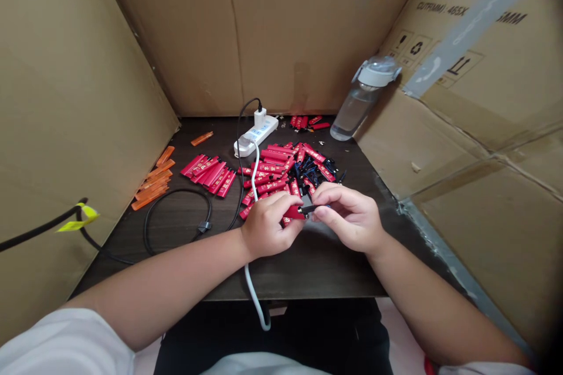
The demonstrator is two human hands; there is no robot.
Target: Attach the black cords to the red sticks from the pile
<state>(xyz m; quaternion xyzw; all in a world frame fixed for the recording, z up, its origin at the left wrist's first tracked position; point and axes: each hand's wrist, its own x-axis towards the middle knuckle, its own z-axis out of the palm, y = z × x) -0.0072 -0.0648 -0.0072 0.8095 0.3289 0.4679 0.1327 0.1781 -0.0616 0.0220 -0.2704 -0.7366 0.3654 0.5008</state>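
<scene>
Above the near part of the dark table, my left hand is closed around a red lighter with gold print on the others like it. My right hand pinches a small black piece at the lighter's end; whether it is joined to the lighter I cannot tell. Just beyond both hands lies a loose heap of red lighters. Small black and dark blue parts are mixed in on its right side. A row of more red lighters lies to the left.
Orange flat pieces lie at the left wall. A white power strip with a plug and cables stands at the back. A water bottle leans at the right cardboard wall. A white cable hangs over the table's front edge.
</scene>
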